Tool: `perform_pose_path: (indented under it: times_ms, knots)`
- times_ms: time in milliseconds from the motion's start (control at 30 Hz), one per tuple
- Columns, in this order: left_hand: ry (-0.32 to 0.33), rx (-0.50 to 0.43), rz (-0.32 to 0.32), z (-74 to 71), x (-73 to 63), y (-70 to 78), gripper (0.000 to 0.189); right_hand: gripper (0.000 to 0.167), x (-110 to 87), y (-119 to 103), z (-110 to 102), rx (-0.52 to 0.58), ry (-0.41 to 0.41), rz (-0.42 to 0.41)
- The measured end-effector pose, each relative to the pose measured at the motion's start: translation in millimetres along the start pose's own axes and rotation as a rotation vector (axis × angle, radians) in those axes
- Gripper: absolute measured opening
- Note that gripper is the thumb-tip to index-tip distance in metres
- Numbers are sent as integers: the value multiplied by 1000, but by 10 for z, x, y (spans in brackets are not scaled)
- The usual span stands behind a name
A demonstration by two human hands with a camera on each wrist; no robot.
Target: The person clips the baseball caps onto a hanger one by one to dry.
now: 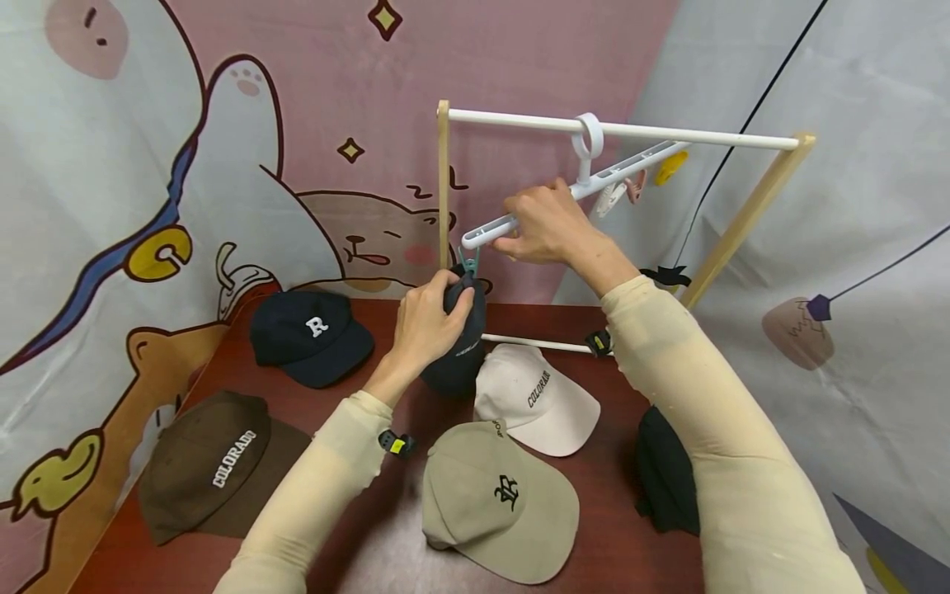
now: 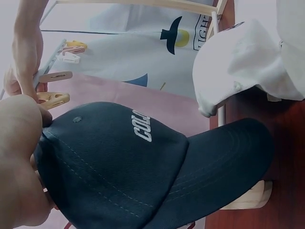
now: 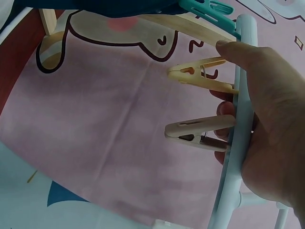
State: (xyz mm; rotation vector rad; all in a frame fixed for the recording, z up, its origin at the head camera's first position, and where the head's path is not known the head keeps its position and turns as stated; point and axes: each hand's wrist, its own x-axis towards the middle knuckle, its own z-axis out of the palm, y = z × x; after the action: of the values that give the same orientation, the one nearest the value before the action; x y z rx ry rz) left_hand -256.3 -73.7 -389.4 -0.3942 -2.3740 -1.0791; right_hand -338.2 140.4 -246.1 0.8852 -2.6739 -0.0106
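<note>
My left hand [image 1: 429, 326] grips the top of a dark cap [image 2: 114, 162] with white lettering, its brim hanging down. Right above is a teal clothes peg [image 3: 212, 14] at the near end of a white clip hanger [image 1: 490, 232]. The peg meets the cap's edge; whether it bites the fabric I cannot tell. My right hand [image 1: 549, 223] has its fingers curled round the hanger's bar. Beside those fingers, a yellow peg [image 3: 200, 74] and a beige peg [image 3: 198, 131] hang from the bar in the right wrist view.
The hanger's ring [image 1: 589, 136] loops over a wood-and-white rack [image 1: 519, 120]. On the red-brown table [image 1: 371, 536] lie a navy R cap [image 1: 300, 334], a brown cap [image 1: 215, 462], a khaki cap [image 1: 482, 487], a white cap [image 1: 527, 392] and a black cap [image 1: 666, 474] by the right forearm.
</note>
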Motion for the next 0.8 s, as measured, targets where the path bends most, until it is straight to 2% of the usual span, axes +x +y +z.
perform_pose_path:
  times_ms: [233, 567, 800]
  knots:
    - [-7, -3, -3, -11, -5, -6, 28, 35, 28, -58, 22, -23, -2, 24]
    - [-29, -25, 7, -31, -24, -38, 27, 29, 55, -88, 16, -17, -13, 15]
    - [-40, -39, 24, -83, -91, -41, 30, 28, 69, -88, 10, -9, -37, 17]
